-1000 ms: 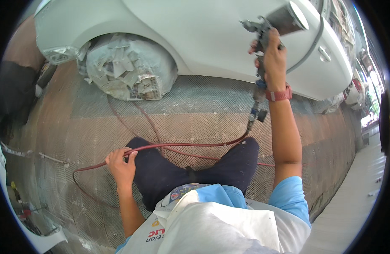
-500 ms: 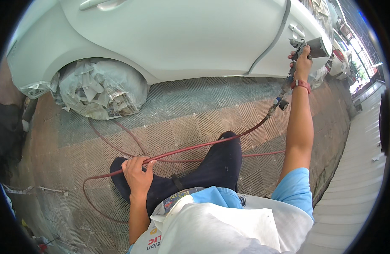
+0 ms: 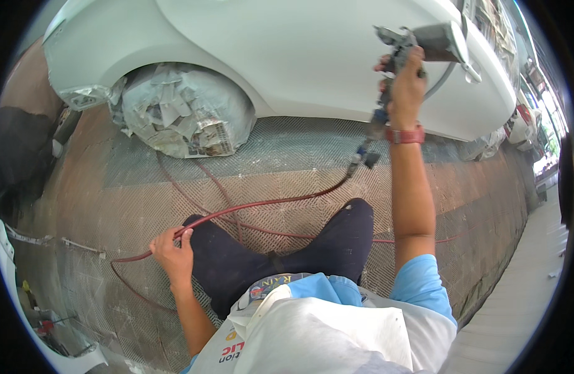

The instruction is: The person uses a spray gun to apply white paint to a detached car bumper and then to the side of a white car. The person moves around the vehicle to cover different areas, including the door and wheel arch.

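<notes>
My right hand (image 3: 409,84) is wrapped round the grip of a paint spray gun (image 3: 398,47), raised in front of the white car's side (image 3: 280,59). A grey cup (image 3: 438,42) sits on the gun and points to the right. Below the grip hang a fitting and a small gauge (image 3: 369,158), slightly smeared by motion. From there a red air hose (image 3: 268,202) runs left and down to my left hand (image 3: 173,250), which is closed round it beside my knee. The car's wheel (image 3: 187,112) is covered in plastic and newspaper.
More red hose (image 3: 287,233) lies across the ridged floor (image 3: 299,174) behind my legs. A white corrugated panel (image 3: 517,274) runs along the right. Dark covered material (image 3: 25,149) and white car parts (image 3: 25,234) are at the left. Another vehicle (image 3: 522,124) stands at the far right.
My right hand has brought the spray gun leftward along the car, with the cup still tilted right. My left hand, holding the hose, has shifted left. The whole view has turned a little.
</notes>
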The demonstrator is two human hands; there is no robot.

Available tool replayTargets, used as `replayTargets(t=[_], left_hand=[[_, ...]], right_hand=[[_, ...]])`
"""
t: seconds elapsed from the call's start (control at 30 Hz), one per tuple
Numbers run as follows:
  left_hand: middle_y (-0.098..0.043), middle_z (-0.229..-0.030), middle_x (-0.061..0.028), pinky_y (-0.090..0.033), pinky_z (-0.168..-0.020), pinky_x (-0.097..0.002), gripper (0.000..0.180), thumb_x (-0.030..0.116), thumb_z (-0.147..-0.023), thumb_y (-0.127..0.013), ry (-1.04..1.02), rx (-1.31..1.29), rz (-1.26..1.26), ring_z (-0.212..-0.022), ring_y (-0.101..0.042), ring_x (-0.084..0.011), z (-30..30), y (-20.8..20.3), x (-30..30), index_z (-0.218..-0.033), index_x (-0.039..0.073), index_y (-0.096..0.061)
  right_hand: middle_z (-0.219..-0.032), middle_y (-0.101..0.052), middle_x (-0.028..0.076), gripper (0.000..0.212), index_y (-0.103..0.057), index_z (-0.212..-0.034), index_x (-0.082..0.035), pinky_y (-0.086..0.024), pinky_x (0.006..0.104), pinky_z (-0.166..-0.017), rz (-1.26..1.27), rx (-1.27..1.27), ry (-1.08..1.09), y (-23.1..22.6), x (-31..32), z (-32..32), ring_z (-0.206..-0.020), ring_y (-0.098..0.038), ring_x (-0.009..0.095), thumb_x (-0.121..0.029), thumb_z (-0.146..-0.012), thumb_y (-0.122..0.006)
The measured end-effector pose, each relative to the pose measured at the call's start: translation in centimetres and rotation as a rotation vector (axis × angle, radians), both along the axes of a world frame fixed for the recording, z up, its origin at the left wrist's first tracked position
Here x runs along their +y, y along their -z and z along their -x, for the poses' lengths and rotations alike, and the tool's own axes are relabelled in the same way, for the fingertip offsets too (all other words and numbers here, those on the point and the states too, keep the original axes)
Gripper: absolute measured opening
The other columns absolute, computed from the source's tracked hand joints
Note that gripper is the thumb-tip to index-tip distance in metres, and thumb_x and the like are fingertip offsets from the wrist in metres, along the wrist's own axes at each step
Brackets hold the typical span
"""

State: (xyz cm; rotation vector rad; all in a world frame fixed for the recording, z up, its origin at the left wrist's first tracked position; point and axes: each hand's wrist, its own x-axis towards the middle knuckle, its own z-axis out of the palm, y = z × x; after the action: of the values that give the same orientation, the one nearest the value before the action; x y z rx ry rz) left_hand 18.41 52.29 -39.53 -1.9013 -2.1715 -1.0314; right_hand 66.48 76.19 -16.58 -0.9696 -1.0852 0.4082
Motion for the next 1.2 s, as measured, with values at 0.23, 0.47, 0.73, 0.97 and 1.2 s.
replayTargets(t=[0.23, 0.47, 0.73, 0.97, 1.2], left_hand=[[-0.078, -0.098, -0.0046, -0.044, -0.104, -0.0462, 0.025, 0.03, -0.095, -0.084, -0.296, 0.065, -0.035, -0.095, -0.07, -0.0263, 8.2, 1.3, -5.9, -0.104, 0.008, -0.077], [-0.077, -0.098, -0.0042, -0.044, -0.105, -0.0463, 0.026, 0.032, -0.097, -0.083, -0.467, 0.041, -0.027, -0.094, -0.07, -0.0264, 12.3, 2.4, -10.7, -0.106, 0.009, -0.077], [-0.077, -0.096, -0.0058, -0.045, -0.103, -0.0473, 0.024, 0.027, -0.095, -0.084, -0.37, -0.107, 0.003, -0.093, -0.069, -0.028, 11.5, 2.0, -8.5, -0.104, 0.007, -0.076], [-0.074, -0.09, -0.0053, -0.045, -0.099, -0.0443, 0.02, 0.023, -0.092, -0.086, -0.005, -0.041, 0.086, -0.089, -0.069, -0.0271, 3.6, 1.9, -0.2, -0.101, 0.008, -0.077], [-0.073, -0.087, -0.007, -0.047, -0.086, -0.0458, 0.02, 0.024, -0.093, -0.084, 0.382, -0.176, 0.475, -0.086, -0.07, -0.0299, -7.2, -5.4, 3.0, -0.1, 0.006, -0.077]], right_hand=[[-0.088, -0.07, 0.007, 0.06, -0.065, -0.116, -0.001, -0.049, 0.0245, -0.047, -0.169, -0.034, -0.271, 2.4, 4.0, 20.8, -0.071, -0.07, 0.012, -0.058, -0.116, -0.046], [-0.079, -0.069, 0.005, 0.052, -0.069, -0.12, 0.004, -0.05, 0.0284, -0.051, -0.221, 0.018, -0.422, -0.1, 6.8, 33.8, -0.062, -0.062, 0.011, -0.046, -0.116, -0.053], [-0.073, -0.066, 0.004, 0.063, -0.072, -0.108, -0.002, -0.041, 0.0265, -0.04, 0.011, -0.007, -0.35, -4.7, 6.2, 26.5, -0.045, -0.052, 0.01, -0.059, -0.116, -0.045], [-0.088, -0.073, 0.011, 0.063, -0.066, -0.115, 0.0, -0.047, 0.0279, -0.048, -0.025, -0.065, -0.049, -2.6, 2.4, 7.9, -0.073, -0.073, 0.018, -0.059, -0.117, -0.044], [-0.088, -0.072, 0.009, 0.059, -0.068, -0.116, 0.002, -0.048, 0.0265, -0.047, 0.135, 0.002, 0.22, -4.8, -1.1, -10.4, -0.075, -0.071, 0.016, -0.053, -0.118, -0.045]])
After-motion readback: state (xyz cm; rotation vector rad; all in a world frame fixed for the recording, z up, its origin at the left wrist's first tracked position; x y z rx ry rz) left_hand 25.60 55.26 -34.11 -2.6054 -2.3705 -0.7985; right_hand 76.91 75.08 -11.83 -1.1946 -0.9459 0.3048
